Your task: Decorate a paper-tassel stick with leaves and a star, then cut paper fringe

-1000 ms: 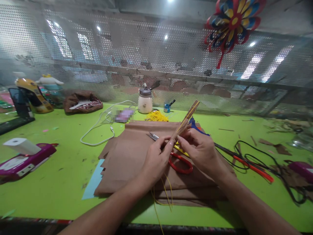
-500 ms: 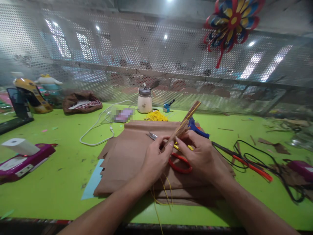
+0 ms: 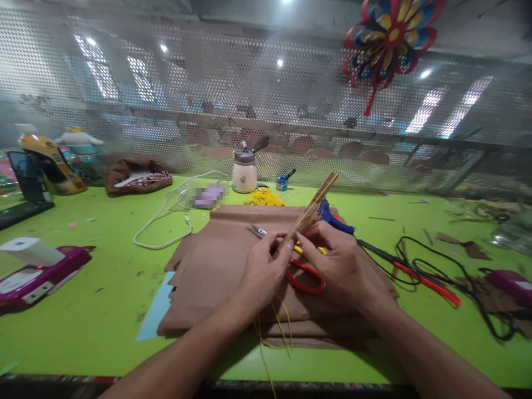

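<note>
My left hand [image 3: 264, 269] is closed on a narrow folded strip of brown paper [image 3: 312, 205], which tilts up and away to the right. A yellow string [image 3: 325, 190] runs along the strip, and loose yellow ends [image 3: 277, 318] dangle below my hands. At the strip's lower part, my right hand [image 3: 343, 263] pinches its edge with thumb and fingers; whether the string is also in that pinch is hard to see. Beneath both hands lie red-handled scissors [image 3: 306, 289], partly covered, on a stack of brown paper sheets [image 3: 208, 277]. Yellow pieces [image 3: 322, 250] show by my right fingers.
A blue glue gun [image 3: 337, 223] lies behind my right hand. Black cable [image 3: 451, 271] and a red-handled tool [image 3: 432, 285] are to the right. Yellow string bundle [image 3: 266, 197], jug [image 3: 244, 174] and small blue jar [image 3: 282, 183] stand behind. A purple power strip [image 3: 62, 269] sits left.
The view has shifted very slightly. Both hands keep the same hold on the brown paper strip, with hardly any visible movement.
</note>
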